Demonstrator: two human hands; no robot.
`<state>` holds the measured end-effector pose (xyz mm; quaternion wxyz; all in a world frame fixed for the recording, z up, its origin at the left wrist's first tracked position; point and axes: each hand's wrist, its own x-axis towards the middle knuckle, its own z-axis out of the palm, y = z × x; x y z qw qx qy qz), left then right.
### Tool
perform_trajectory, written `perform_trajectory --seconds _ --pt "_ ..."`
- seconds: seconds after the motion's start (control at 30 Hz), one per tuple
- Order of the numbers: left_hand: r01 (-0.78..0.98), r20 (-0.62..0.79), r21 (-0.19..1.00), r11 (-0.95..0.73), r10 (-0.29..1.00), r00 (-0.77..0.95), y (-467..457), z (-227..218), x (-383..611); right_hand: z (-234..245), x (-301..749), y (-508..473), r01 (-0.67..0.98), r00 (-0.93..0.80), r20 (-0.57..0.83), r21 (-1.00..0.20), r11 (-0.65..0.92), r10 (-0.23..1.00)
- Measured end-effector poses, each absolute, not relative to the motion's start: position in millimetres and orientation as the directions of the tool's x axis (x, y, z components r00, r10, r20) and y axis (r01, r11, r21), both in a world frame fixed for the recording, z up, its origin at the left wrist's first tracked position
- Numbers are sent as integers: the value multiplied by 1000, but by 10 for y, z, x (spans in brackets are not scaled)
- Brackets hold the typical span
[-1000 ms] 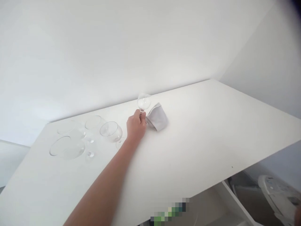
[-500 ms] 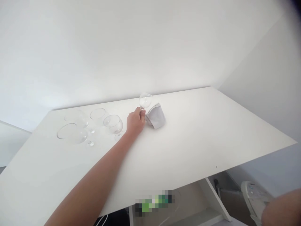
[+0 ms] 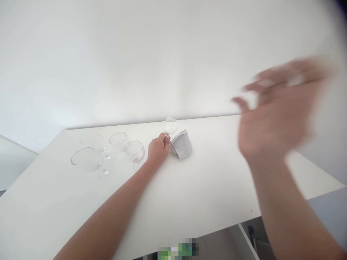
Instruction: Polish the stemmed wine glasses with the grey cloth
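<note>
- Left hand (image 3: 158,151) pinches clear, round-bowled glass (image 3: 170,125) below its bowl.
- Matte grey cloth (image 3: 182,146), folded, just beside.
- Right hand (image 3: 276,115) aloft, fingers loosely spread, blurred.

Free tabletop (image 3: 214,177) right — glasses (image 3: 135,152) left

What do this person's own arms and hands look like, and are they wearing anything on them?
The left hand and right hand show no gloves. No sleeve, watch or bracelet is visible on the left forearm or right forearm. The right hand is too blurred for fine detail.
</note>
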<state>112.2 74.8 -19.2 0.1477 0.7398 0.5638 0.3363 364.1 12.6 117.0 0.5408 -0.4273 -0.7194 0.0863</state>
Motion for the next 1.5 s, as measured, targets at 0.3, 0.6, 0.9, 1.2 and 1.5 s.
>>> perform_trajectory --seconds 0.3,0.6,0.9,1.2,1.5 --pt "711 342 627 -319 932 116 771 -210 1144 82 3172 973 533 30 673 -636 558 739" --pt "611 322 745 -268 946 22 745 -152 1150 -408 3393 1326 516 -326 498 -618 593 804" --pt "550 314 756 -355 934 171 750 -187 1140 -295 3540 1330 307 413 578 -816 490 704" --pt "532 341 707 -466 884 320 764 -209 1144 -305 3233 1326 -329 394 159 -895 301 905" --pt "457 295 834 -309 950 103 763 -184 1140 -194 3008 1051 75 291 484 -872 485 825"
